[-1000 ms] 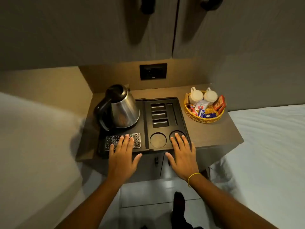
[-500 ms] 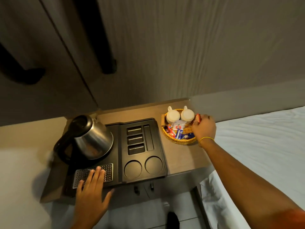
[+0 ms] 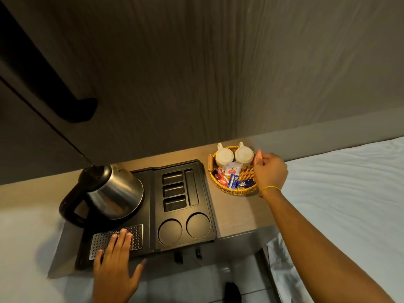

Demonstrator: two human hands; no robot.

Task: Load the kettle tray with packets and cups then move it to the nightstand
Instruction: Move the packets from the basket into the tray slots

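Observation:
A black kettle tray [image 3: 209, 206] lies on the wooden nightstand top, with a steel kettle [image 3: 111, 193] on its left half and bare slots and two round cup wells on its right half. My left hand [image 3: 115, 265] rests flat on the tray's metal grille, fingers spread. To the right stands a wicker basket [image 3: 235, 190] holding two white cups [image 3: 224, 156] upside down and several packets [image 3: 231, 178]. My right hand [image 3: 270, 171] hovers at the basket's right rim, pinching an orange-red packet [image 3: 258, 156] lifted above the basket.
The wooden top [image 3: 236, 215] has bare surface between tray and basket. White bedding [image 3: 349, 193] lies on the right, more white fabric on the left. A dark cabinet door with a black handle [image 3: 54, 90] hangs overhead. Tiled floor shows below.
My right hand left the tray's front edge, reached to the basket and took hold of an orange-red packet, now raised. The left hand stayed on the grille. My view tilted.

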